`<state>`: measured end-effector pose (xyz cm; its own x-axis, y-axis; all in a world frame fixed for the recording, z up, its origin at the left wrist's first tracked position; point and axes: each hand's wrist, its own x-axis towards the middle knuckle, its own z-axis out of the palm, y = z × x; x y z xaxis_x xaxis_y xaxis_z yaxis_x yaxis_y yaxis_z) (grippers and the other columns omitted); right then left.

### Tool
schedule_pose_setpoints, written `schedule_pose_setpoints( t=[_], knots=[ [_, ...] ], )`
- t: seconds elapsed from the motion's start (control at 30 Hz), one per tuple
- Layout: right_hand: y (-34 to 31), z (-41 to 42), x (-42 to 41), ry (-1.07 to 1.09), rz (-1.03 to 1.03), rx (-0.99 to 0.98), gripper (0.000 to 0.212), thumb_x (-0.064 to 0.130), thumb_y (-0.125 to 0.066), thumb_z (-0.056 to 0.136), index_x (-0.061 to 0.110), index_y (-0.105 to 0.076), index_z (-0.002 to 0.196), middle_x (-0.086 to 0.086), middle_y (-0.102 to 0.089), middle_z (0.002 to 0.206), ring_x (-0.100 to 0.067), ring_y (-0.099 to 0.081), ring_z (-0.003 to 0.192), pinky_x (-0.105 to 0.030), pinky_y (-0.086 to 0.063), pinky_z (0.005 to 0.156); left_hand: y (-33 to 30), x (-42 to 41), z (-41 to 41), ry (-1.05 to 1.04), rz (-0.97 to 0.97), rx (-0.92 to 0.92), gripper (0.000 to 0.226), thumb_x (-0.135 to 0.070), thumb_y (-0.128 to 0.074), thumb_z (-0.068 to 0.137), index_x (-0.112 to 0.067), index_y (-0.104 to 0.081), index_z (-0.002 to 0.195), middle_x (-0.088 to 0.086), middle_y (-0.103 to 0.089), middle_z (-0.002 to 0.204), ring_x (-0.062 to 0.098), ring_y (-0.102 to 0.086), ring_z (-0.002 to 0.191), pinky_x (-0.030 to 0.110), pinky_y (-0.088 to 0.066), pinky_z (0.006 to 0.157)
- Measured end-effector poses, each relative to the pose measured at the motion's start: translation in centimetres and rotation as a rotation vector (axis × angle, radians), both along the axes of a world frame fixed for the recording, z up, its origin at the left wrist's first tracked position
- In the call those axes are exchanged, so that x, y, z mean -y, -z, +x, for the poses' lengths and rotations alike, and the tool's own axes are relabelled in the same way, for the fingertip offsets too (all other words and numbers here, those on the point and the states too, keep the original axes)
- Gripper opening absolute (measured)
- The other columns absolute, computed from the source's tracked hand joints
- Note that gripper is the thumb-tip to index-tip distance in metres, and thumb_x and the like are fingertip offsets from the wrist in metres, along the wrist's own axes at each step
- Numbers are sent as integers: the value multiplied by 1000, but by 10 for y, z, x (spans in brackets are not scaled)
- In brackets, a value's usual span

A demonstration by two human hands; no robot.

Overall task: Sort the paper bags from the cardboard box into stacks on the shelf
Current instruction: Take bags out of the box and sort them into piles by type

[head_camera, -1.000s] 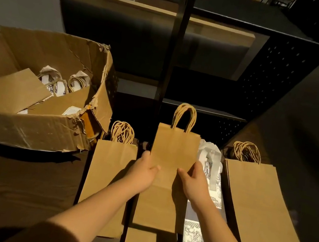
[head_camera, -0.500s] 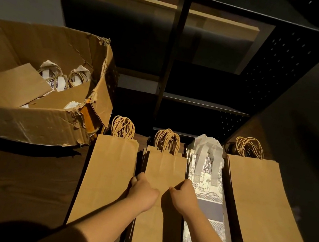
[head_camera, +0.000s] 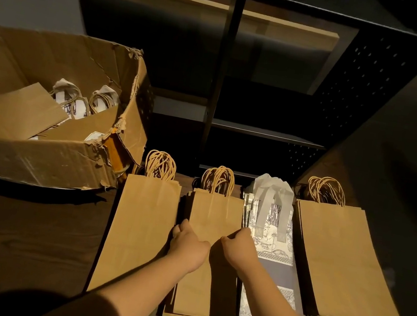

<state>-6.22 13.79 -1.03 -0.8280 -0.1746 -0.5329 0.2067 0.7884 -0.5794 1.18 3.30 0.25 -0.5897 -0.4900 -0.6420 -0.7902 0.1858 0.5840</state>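
Note:
Several stacks of flat paper bags lie side by side on the dark wooden shelf (head_camera: 22,242). From left: a brown stack (head_camera: 139,229), a narrower brown stack (head_camera: 213,213), a white patterned stack (head_camera: 269,239) and a wide brown stack (head_camera: 341,263). My left hand (head_camera: 187,244) and my right hand (head_camera: 238,247) rest curled on the narrower brown stack, one at each side edge, pressing its top bag down. The torn cardboard box (head_camera: 35,162) stands at the left with more brown and white bags (head_camera: 78,103) inside.
A black metal shelving unit (head_camera: 218,82) with an upright post rises behind the stacks. A wooden board (head_camera: 199,7) higher up carries a plant and a small container. A dark panel (head_camera: 407,163) closes off the right side.
One second ago both hands held a brown bag above the stacks. They have lowered it onto the narrower brown stack and now press on it with curled fingers.

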Motion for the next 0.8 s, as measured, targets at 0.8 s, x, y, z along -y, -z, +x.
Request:
schedule_pose_setpoints(
  t=[0.8],
  knots=[
    [-7, 9, -1, 252, -235, 184, 16, 10, -59, 87, 2, -47, 95, -9, -47, 74, -18, -47, 59, -22, -35, 48, -10, -9, 17, 78, 9, -31, 93, -25, -55, 93, -23, 17, 153, 3, -8, 162, 26, -21, 145, 37, -36, 107]
  ],
)
